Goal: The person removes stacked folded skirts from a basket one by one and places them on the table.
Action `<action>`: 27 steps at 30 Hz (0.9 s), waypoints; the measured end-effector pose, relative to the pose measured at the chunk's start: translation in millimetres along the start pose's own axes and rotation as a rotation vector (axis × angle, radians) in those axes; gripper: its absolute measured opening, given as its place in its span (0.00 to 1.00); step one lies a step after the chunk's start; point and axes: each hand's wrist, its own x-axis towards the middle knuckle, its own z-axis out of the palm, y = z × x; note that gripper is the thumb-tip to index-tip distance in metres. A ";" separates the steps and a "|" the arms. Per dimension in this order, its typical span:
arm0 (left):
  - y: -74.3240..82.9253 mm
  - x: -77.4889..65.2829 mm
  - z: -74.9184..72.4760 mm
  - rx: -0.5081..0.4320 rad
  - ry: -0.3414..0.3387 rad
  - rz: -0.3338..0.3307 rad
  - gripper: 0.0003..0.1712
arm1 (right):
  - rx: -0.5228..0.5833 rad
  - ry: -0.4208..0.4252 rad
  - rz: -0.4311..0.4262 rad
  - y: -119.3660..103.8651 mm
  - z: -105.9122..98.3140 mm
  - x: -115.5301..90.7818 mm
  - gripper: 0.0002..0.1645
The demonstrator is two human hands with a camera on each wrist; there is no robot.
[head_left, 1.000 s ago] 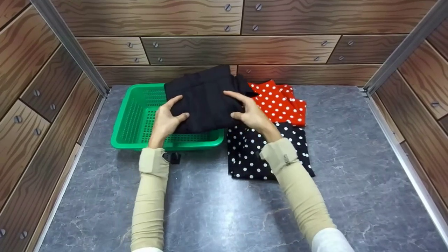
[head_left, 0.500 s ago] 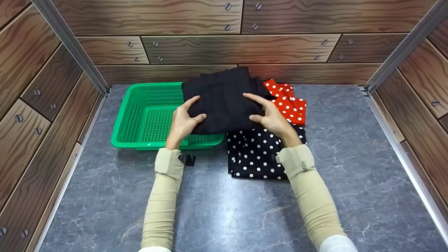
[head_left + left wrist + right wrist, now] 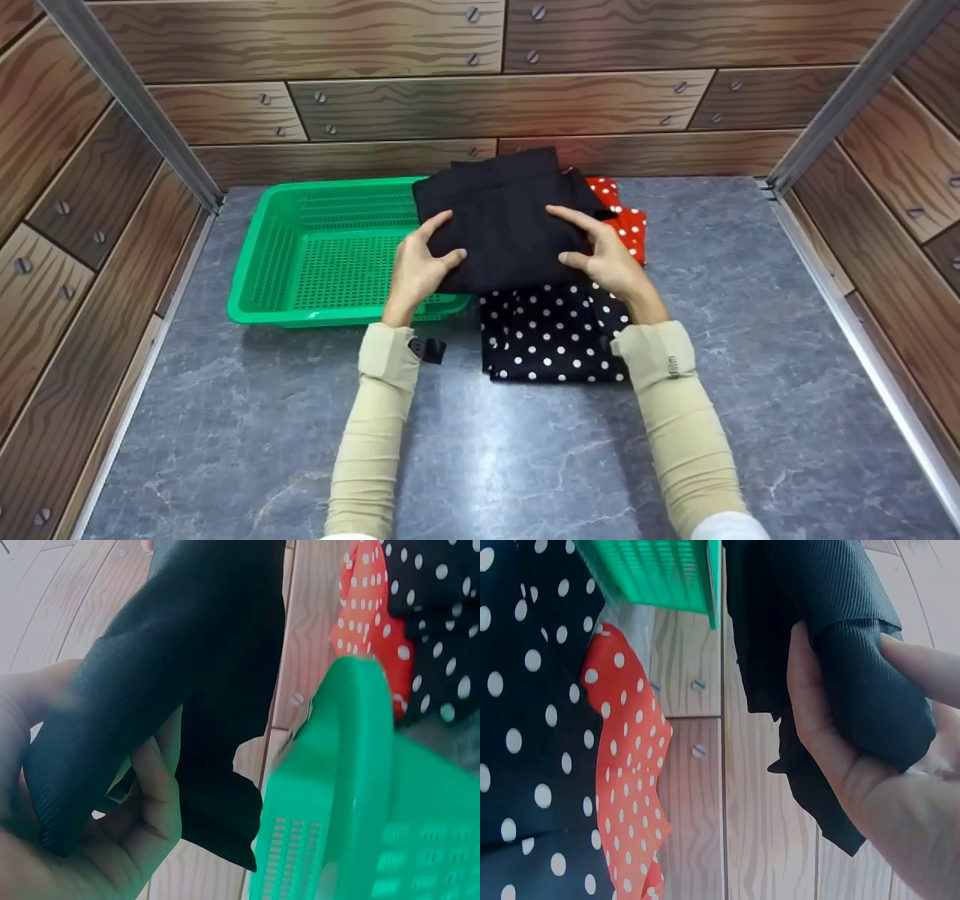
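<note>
A folded black cloth garment (image 3: 502, 217) is held up between both hands, above the right end of a green plastic basket (image 3: 244, 277) and partly over the polka-dot cloths. My left hand (image 3: 418, 270) grips its left edge, thumb on top; the left wrist view shows fingers curled beneath the fold of black cloth (image 3: 150, 652). At the opposite edge my right hand (image 3: 611, 262) grips it the same way, with fingers under the cloth (image 3: 870, 682) in the right wrist view. Loose layers hang from its underside in both wrist views.
A black cloth with white dots (image 3: 551, 337) lies folded on the grey marbled tabletop (image 3: 300, 420), right of the basket. Behind it is a red cloth with white dots (image 3: 631, 229), partly covered by the held garment. Wood-patterned walls (image 3: 495, 105) enclose the back and sides.
Both hands have carried the black garment rightward, off most of the basket and over more of the dotted cloths. The grip looks the same. The head view has shifted slightly.
</note>
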 end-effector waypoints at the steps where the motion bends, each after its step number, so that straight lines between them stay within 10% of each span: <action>1: 0.4 -0.2 2.1 -0.002 0.003 -0.001 0.35 | -0.002 0.002 -0.002 0.1 -1.4 -1.1 0.42; 27: 6.8 -3.9 74.5 -0.062 -0.018 0.054 0.37 | -0.015 0.112 0.004 15.2 -55.8 -55.0 0.39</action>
